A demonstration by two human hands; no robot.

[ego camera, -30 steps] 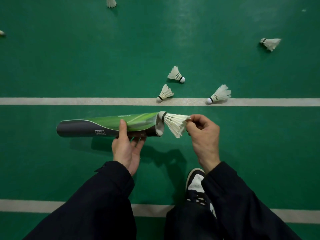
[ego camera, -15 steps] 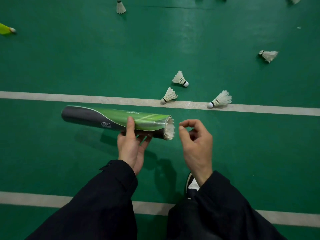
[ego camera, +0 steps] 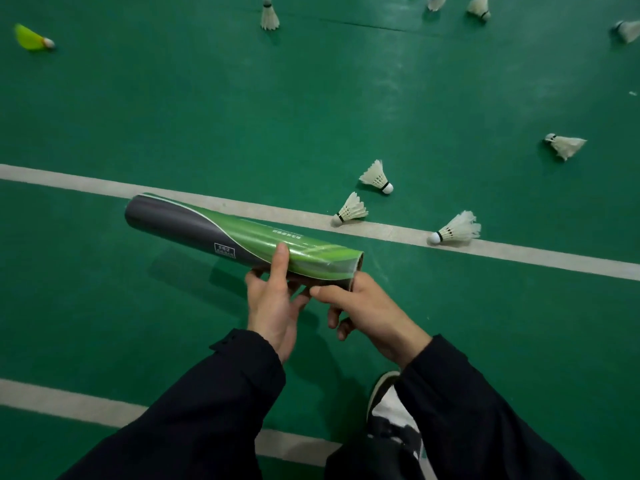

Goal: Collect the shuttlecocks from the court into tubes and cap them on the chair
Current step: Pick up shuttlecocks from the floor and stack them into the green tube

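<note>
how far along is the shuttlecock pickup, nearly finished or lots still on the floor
Not nearly. Done: nothing visible now shows what the tube holds. In hand: the left hand grips the green and grey cardboard tube, the right hand at its open end. Left: white feather shuttlecocks lie near the white court line, including one on it, plus a yellow shuttlecock. No cap or chair in view.

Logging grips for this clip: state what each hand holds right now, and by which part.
The left hand grips the tube near its open end, thumb on top. The right hand touches that open end from below; whether it grips cannot be told.
</note>
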